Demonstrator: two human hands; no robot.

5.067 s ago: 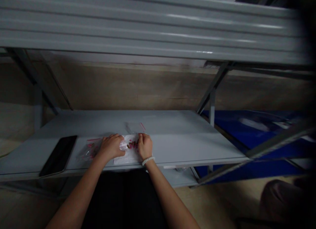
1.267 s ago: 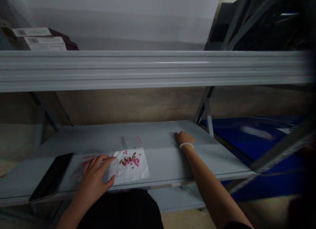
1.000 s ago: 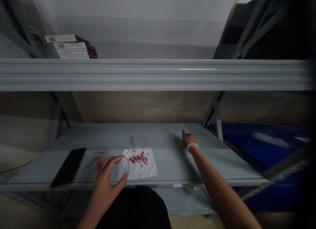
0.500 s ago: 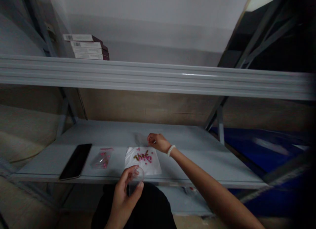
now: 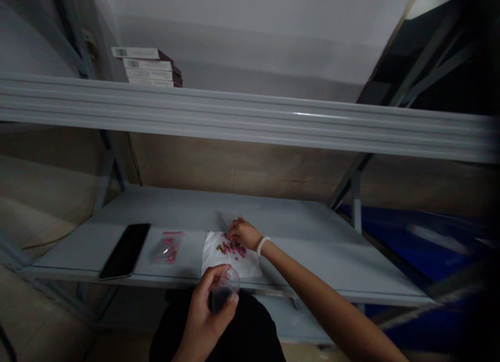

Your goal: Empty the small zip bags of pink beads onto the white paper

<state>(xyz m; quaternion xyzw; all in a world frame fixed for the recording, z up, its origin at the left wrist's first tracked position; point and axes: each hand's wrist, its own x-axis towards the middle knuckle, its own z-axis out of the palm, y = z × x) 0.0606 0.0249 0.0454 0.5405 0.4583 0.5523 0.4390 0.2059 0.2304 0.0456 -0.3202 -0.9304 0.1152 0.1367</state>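
Note:
My left hand [image 5: 211, 304] is wrapped round a clear plastic cup [image 5: 227, 285], held tilted before the shelf's front edge. On the shelf lies a white sheet [image 5: 211, 255] with a loose heap of small pink and brown-gold beads [image 5: 236, 250]. Over the far side of that heap, my right hand [image 5: 245, 234] reaches down with its fingers curled together. Whatever its fingertips pinch is hidden. Just behind the sheet, close to those fingers, lies a clear bag [image 5: 224, 220]. Left of the sheet is a zip bag [image 5: 167, 250] containing more pink beads.
A dark tablet [image 5: 125, 251] lies at the left of the grey shelf [image 5: 300, 237]. Above, a metal beam [image 5: 250, 117] crosses the view, with a stack of white boxes [image 5: 150, 65] behind it. Blue material [image 5: 406, 242] shows beyond the right-hand posts.
My right hand has come down from behind the sheet onto the bead heap. My left hand keeps the cup, its mouth turned slightly more into view. The whole view has shifted a little.

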